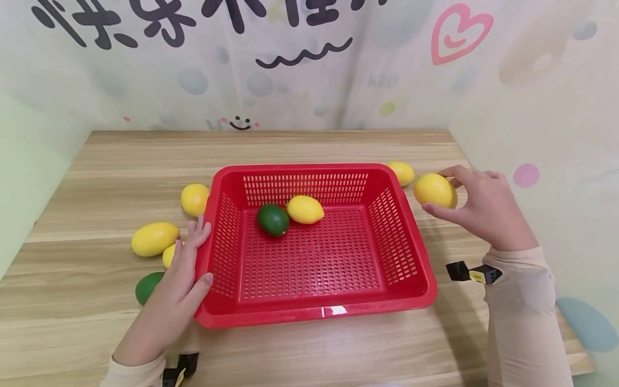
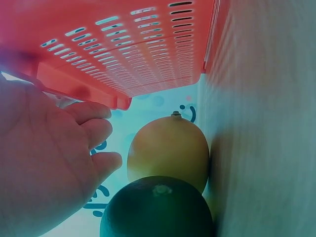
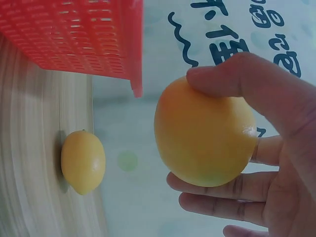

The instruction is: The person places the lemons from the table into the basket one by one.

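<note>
A round yellow-orange fruit (image 1: 434,190) is held off the table by my right hand (image 1: 488,207), right of the basket. In the right wrist view the thumb presses one side of this fruit (image 3: 205,131) and the fingers support the other. My left hand (image 1: 176,295) lies with fairly straight fingers along the left rim of a red plastic basket (image 1: 309,312), thumb at the edge. Inside the basket, a dark green oval fruit (image 1: 273,220) sits beside a lemon (image 1: 305,209).
Left of the basket are a round yellow fruit (image 1: 194,199), a long yellow fruit (image 1: 153,239), a partly hidden yellow one (image 1: 169,256) and a green fruit (image 1: 149,287). Another lemon (image 1: 401,173) lies behind the basket's right corner. A printed wall cloth (image 1: 309,97) backs the wooden table (image 1: 121,156).
</note>
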A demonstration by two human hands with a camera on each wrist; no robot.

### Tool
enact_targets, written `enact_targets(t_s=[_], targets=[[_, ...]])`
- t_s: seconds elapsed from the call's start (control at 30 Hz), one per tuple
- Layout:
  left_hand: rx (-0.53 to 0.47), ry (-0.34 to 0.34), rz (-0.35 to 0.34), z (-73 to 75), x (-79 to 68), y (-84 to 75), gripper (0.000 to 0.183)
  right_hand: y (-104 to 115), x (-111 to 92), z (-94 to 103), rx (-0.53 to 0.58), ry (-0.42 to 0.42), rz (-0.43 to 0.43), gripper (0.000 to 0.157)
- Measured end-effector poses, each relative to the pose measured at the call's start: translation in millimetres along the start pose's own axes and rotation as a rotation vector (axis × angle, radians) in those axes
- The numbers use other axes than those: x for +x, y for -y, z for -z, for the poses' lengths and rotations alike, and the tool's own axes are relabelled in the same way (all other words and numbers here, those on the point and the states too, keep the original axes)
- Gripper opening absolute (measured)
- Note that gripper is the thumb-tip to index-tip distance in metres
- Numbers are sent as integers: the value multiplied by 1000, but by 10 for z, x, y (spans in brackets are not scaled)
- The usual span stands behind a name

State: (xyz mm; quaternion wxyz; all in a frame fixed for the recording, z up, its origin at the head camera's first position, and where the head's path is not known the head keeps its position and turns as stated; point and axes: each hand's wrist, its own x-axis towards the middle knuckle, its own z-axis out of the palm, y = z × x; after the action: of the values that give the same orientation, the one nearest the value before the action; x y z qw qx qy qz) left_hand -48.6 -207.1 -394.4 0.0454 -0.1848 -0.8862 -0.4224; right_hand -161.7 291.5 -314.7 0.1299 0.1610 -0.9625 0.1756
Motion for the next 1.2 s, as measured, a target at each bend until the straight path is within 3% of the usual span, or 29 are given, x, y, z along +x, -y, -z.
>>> enact_targets(t_s=[0.83,1.2], targets=[[-16,3,32,-3,-14,-5,82,179,225,110,22,-34,51,55],[-7,-5,4,-2,-3,-2,81,244,288,109,28,-43,55,56]])
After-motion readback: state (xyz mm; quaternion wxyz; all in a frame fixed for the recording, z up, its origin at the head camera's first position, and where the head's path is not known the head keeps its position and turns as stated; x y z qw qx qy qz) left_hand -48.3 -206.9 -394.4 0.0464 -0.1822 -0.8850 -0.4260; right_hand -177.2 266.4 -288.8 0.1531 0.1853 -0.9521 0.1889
